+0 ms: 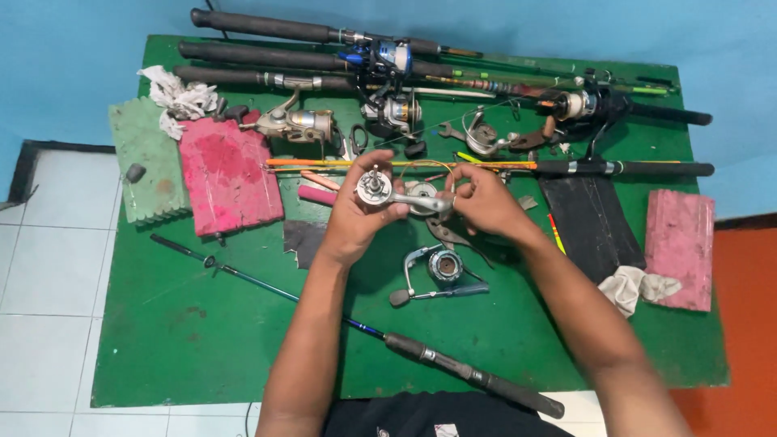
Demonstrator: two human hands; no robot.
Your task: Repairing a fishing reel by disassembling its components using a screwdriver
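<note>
1. Head view: left hand (354, 214) is curled shut around a silver reel part (375, 188), raised off the green surface (186, 324) at mid-table. Spool end points up toward the camera, probably so the top face can be seen.
2. Right hand (483, 202) pinches the crank arm (427, 203) sticking out of the same part; thumb and forefinger closed on it, other fingers loosely bent. Two-handed grip steadies the body while the arm is worked.
3. Just below the hands a second reel (441, 271) lies on its side on the surface, handle to the left, within easy reach. Pliers (453, 239) lie between it and the right wrist, partly covered.
4. A blue rod (324, 311) lies diagonally across the near half, passing under the left forearm; its grip ends near the table edge.
5. Left side: pink foam block (229, 174) and green foam block (146, 158), side by side, with a white rag (178, 97) above them. Right side: black sheet (591, 222), another rag (639, 287), another pink block (681, 247).
6. Far edge: several rods with reels (388, 61) laid parallel, kept clear of the work spot.
7. Hard to make out: what the right fingertips actually touch; small parts behind the hands; thin line near the orange rod (324, 163). Person's torso is cut off at bottom.
</note>
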